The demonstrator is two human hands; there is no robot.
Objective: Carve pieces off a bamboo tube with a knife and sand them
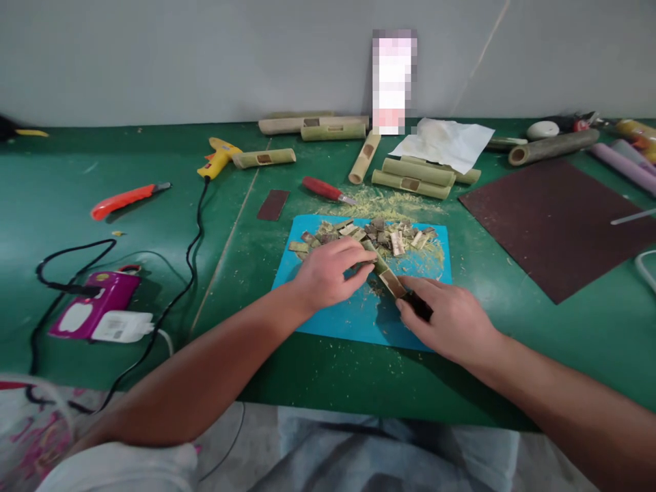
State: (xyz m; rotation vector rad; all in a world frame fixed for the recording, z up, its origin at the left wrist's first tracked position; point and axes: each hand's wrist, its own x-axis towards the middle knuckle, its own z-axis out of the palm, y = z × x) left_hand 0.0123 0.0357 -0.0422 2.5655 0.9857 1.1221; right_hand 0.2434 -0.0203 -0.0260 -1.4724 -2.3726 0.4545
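Observation:
A green bamboo tube (382, 265) with a rectangular notch cut in its side slants between my two hands, over a blue mat (353, 328). My left hand (332, 272) has its fingers closed at the tube's far end. The near, dark end sits in my right hand (454, 316), with thumb and fingers around it. Just beyond my hands lies a pile of small cut bamboo pieces (397, 240) among pale shavings. Behind the mat rests a red-handled knife (325, 189), its blade pointing right.
A yellow glue gun (221, 157), an orange cutter (128, 200) and a purple power strip (97, 301) with cords lie left. More bamboo tubes (417, 174), a white paper (443, 142) and a propped phone (393, 82) stand behind. Right is a dark brown sheet (558, 225).

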